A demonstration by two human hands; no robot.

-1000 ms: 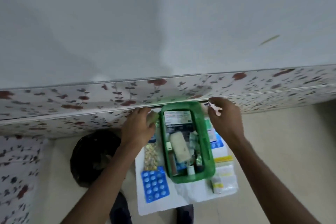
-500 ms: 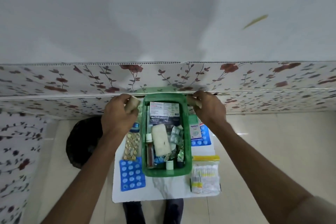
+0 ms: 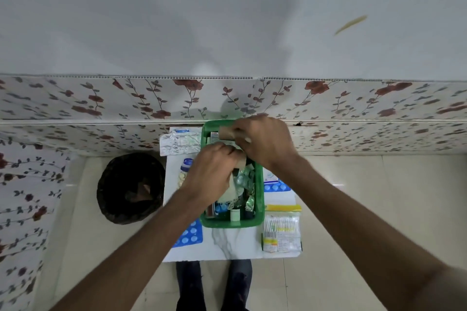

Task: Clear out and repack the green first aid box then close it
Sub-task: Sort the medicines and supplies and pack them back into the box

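Note:
The green first aid box [image 3: 259, 212] stands open on a small white table [image 3: 235, 242], packed with a bandage roll, strips, small bottles and cartons. Both my hands are over the box. My left hand [image 3: 211, 177] grips a tan tape roll [image 3: 241, 160] above the box's middle. My right hand [image 3: 262, 141] holds another tan tape roll [image 3: 226, 132] over the box's far end. No lid of the box can be seen.
Around the box lie a silver blister strip [image 3: 178, 144], a blue pill card [image 3: 189, 233], a small jar [image 3: 185, 165], a blue carton [image 3: 274, 184] and a bag of cotton buds [image 3: 281, 231]. A dark bin [image 3: 130, 188] stands left of the table. A floral wall panel runs behind.
Both hands, each with a tan roll, have come in from either side of the box to above it. The head camera has shifted and the view has steadied.

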